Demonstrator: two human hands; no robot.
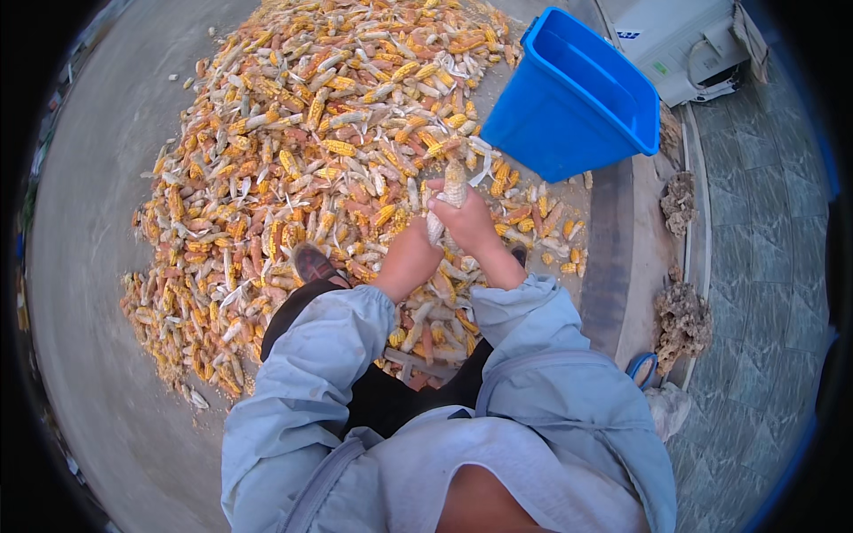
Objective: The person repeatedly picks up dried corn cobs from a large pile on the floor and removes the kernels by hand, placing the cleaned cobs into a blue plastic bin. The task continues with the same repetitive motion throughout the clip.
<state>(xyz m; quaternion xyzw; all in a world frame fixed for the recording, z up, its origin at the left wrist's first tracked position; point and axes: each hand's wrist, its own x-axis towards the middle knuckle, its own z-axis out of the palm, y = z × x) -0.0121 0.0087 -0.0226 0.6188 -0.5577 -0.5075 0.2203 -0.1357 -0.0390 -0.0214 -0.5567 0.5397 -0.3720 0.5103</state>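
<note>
A pale corn cob (455, 184) stands up out of my right hand (472, 220), whose fingers wrap around its middle. My left hand (410, 256) is closed just below and to the left, around a whitish lower cob end. Whether this end belongs to the same cob or to a second one cannot be told, as my fingers cover the join. Under and around both hands spreads a large heap of corn cobs (340, 148), some with yellow kernels, others stripped to reddish or whitish cores. Loose husk pieces lie among them.
A blue plastic bin (553, 126) stands at the heap's right. Beyond it is a white appliance (680, 46). Rough stones (683, 323) line a ledge beside grey tiles (753, 266). My left shoe (313, 263) rests against the cobs. A wooden piece (420, 365) shows between my legs.
</note>
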